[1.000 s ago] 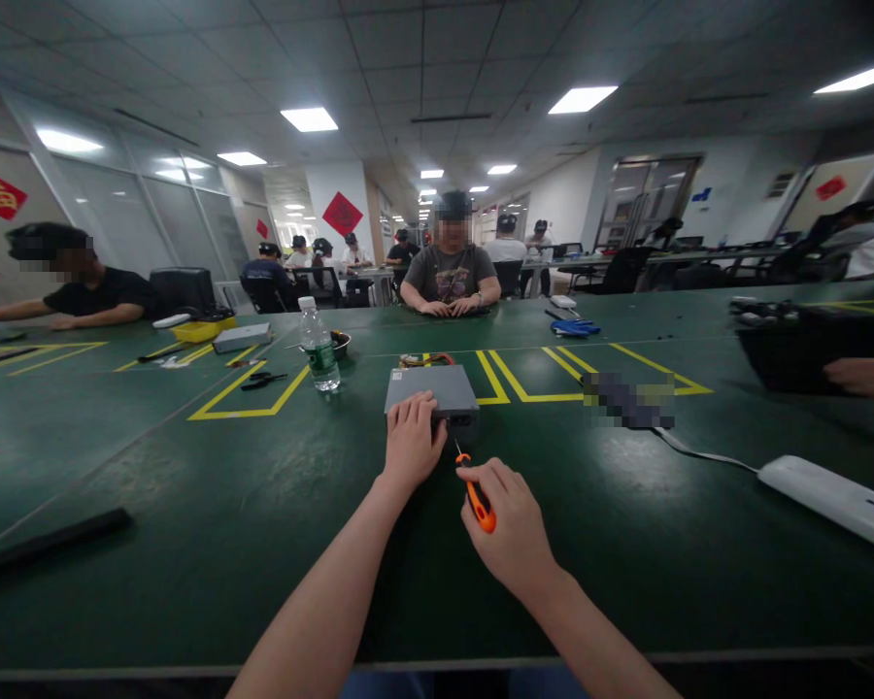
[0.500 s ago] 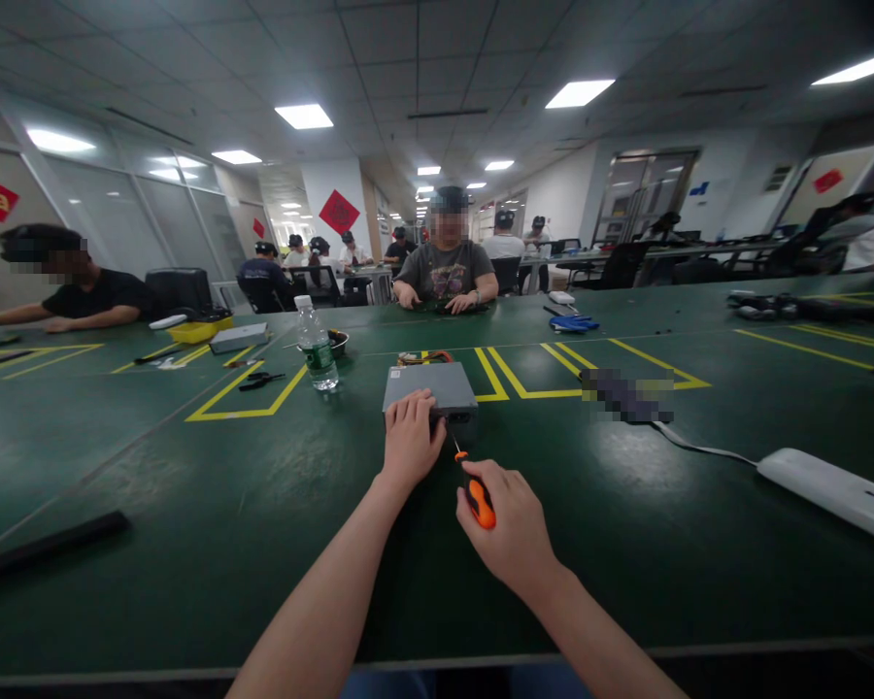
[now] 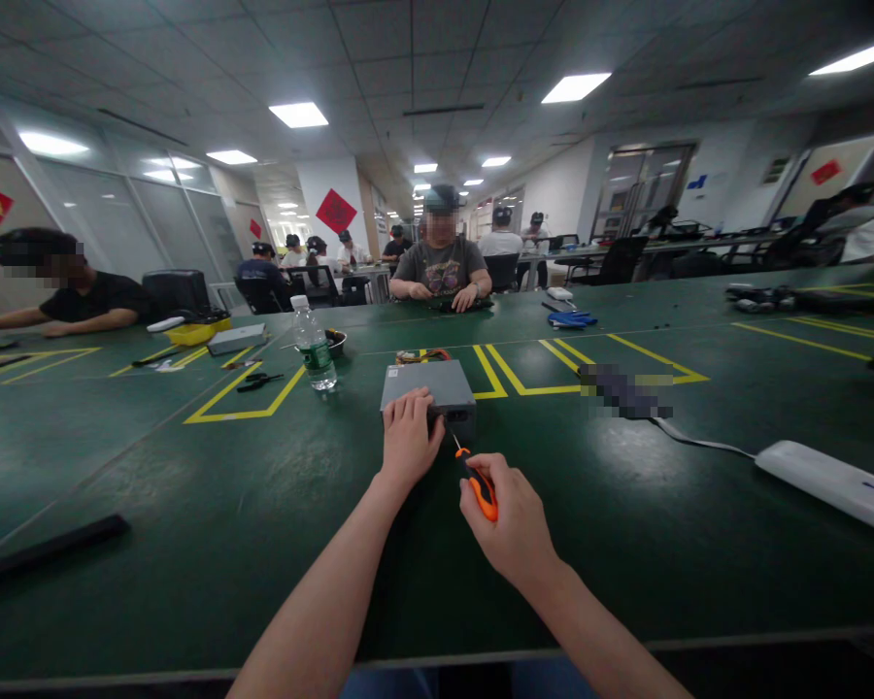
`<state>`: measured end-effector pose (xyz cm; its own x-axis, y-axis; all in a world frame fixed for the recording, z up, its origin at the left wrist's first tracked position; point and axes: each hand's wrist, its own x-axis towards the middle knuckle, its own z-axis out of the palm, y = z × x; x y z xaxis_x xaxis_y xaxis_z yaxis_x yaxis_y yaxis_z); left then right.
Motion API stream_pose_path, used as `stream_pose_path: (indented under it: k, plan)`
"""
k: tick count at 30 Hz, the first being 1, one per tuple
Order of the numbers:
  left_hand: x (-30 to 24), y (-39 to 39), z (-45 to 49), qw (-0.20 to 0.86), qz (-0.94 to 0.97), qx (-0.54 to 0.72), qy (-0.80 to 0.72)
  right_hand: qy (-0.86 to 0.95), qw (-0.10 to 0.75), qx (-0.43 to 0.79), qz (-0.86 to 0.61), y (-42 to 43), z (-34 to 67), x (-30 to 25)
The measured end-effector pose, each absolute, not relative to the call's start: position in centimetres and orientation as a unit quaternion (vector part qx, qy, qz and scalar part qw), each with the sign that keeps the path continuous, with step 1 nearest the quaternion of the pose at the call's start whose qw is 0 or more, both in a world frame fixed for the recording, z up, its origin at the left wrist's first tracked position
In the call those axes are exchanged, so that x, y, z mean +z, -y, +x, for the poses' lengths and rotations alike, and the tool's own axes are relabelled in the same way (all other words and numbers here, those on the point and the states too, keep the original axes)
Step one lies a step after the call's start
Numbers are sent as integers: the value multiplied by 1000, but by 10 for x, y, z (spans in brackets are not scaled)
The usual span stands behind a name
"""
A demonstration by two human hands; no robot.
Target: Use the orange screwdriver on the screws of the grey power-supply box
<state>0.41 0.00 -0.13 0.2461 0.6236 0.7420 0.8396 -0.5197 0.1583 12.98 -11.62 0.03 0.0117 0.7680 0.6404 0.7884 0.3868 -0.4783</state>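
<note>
A grey metal computer power supply [image 3: 444,381] lies on the green table, its dark power socket facing me and its bundle of coloured wires [image 3: 420,356] at the far side. My left hand [image 3: 410,432] grips its near left part, fingers over the top and thumb at the near face. In my right hand [image 3: 508,510], closed around the handle, is an orange-and-black screwdriver [image 3: 487,499]. Its thin shaft points up and away towards the near face, just left of below the socket. Whether the tip touches a screw is too small to tell.
Left of the power supply stands a water bottle [image 3: 314,345], with a small bowl [image 3: 337,341] behind it. A black bar [image 3: 50,551] lies at the near left. At right are a white power strip [image 3: 830,485] and its cable. A co-worker [image 3: 441,272] sits opposite.
The view has shifted slightly. Both hands stay at the power supply, and the screwdriver has turned a little in my right hand. The co-worker opposite has moved their hands.
</note>
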Motion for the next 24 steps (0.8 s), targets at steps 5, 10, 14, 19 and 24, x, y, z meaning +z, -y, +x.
stream_pose_path:
  k: [5,10,14,19,24]
  plan:
    - [-2,0,4,133,-774,-399,473,736,430,-73,-517,114,130,0]
    - [-2,-1,5,135,-772,-399,475,704,439,-42,-556,116,130,4]
    - [-3,-1,5,135,-773,-400,474,685,436,-10,-584,116,131,2]
    - [-3,-2,6,136,-770,-404,475,718,435,-78,-537,114,133,-3]
    - [-3,-2,6,134,-771,-404,474,733,421,-81,-527,113,132,0]
